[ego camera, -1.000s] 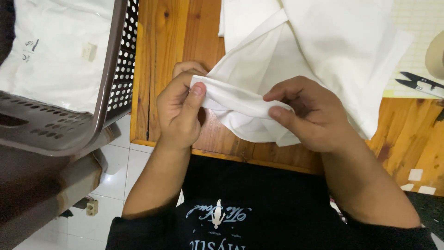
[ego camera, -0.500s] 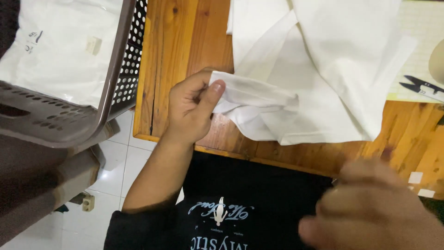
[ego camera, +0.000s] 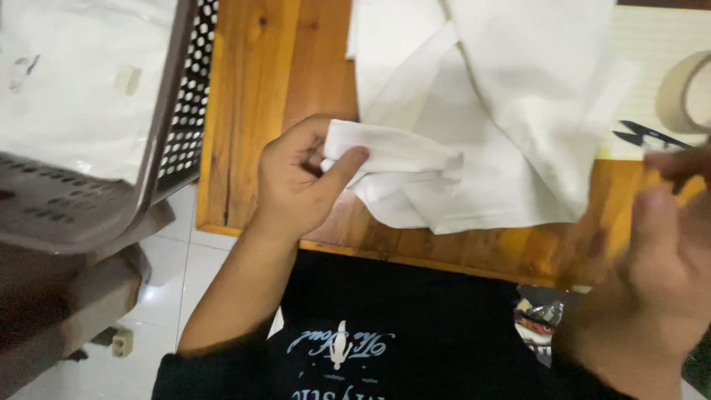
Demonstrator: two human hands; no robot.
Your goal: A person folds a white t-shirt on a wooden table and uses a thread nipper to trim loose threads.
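Left hand (ego camera: 296,181) pinching white cloth (ego camera: 415,174).

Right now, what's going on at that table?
A person stands at a wooden table. Their left hand pinches a folded edge of white cloth between thumb and fingers. The right hand is off the cloth, blurred, near the table's right side, with something orange by its fingers that is too blurred to identify. Small black snips and a tape roll lie beyond it. A grey perforated basket holds more white fabric at left.
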